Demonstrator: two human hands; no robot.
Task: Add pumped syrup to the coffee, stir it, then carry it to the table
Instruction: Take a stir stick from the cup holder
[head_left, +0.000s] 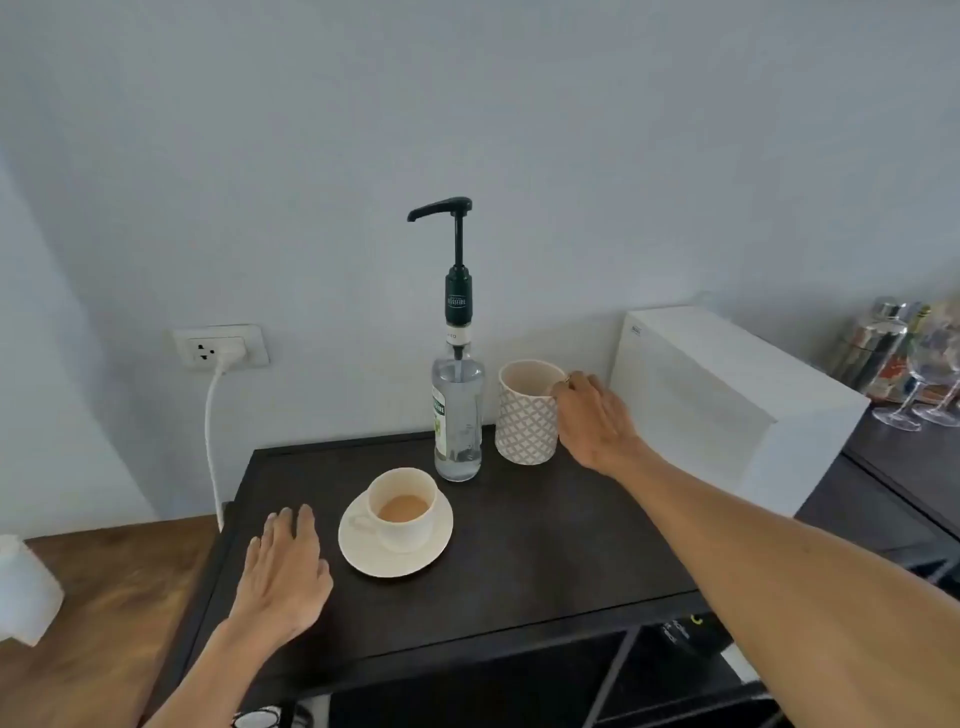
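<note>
Head camera looks down on a dark table (519, 561) set against a pale wall. Near its front left, a cream cup (402, 512) with light brown coffee stands on a matching saucer (363, 558), its handle turned left. Just behind and to the right stands a clear syrup bottle (458, 415) with a tall dark pump (451, 218), spout pointing left (away from the cup's rim, as far as can be told). Beside the bottle on the right is a patterned holder (524, 421).

Left hand (285, 566) lies palm down on the table just left of the saucer, fingers straight and close together, holding nothing. Right hand (592, 415) reaches to the holder's rim, thumb and forefinger meeting at its right edge; whether they pinch something cannot be told. A white box (727, 395) sits further right.
</note>
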